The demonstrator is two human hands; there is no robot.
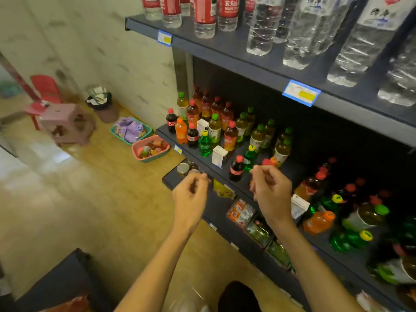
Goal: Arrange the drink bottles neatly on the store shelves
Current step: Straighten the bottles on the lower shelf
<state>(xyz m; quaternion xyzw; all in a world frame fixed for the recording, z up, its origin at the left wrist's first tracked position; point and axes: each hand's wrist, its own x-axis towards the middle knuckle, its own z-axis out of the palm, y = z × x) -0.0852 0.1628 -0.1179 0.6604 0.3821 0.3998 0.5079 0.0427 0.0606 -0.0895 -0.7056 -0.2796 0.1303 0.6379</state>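
Left hand and right hand: loosely curled, empty. Risk: knocking red-capped dark cola plastic bottle off dark metal shelf edge.

Pale marbled wall, wooden floor, pink stool beside a red chair.

A dark grey metal middle shelf carries small drink bottles standing upright in loose rows: amber tea bottles with green caps, dark cola bottles with red caps, an orange soda bottle and green soda bottles with yellow caps. Two small white cartons stand among them. Above the middle shelf, a top shelf holds clear plastic water bottles. Below it, a lower shelf holds snack packets.
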